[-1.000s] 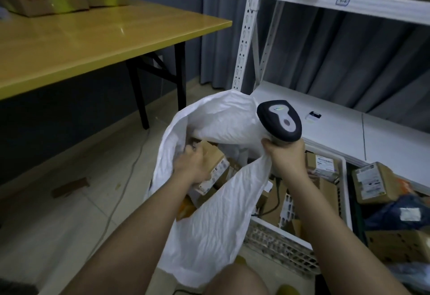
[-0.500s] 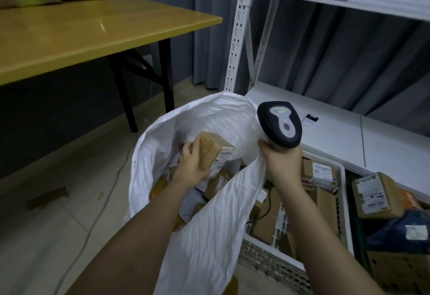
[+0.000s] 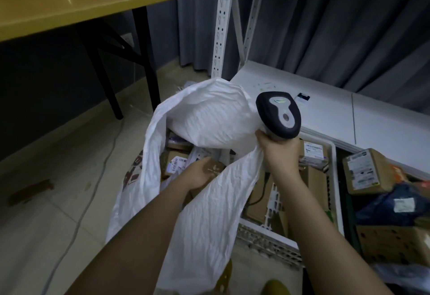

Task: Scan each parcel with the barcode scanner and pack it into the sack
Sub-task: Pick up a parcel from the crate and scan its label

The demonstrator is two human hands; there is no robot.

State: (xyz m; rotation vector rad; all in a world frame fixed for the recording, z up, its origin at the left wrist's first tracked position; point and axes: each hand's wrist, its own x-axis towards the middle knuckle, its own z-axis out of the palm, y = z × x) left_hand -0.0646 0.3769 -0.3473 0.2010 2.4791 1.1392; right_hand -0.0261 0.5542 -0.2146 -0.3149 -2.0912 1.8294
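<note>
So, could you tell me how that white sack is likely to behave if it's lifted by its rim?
The white sack looks floppy: it's creased, sagging where unheld. The right hand props its rim. Holding parcels, it's probably bottom-heavy.

Dim, soft frame (edges bowed)

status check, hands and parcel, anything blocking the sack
Left hand inside sack, on a brown parcel. Right hand grips scanner and sack rim. Mouth open, nothing blocking.
</note>
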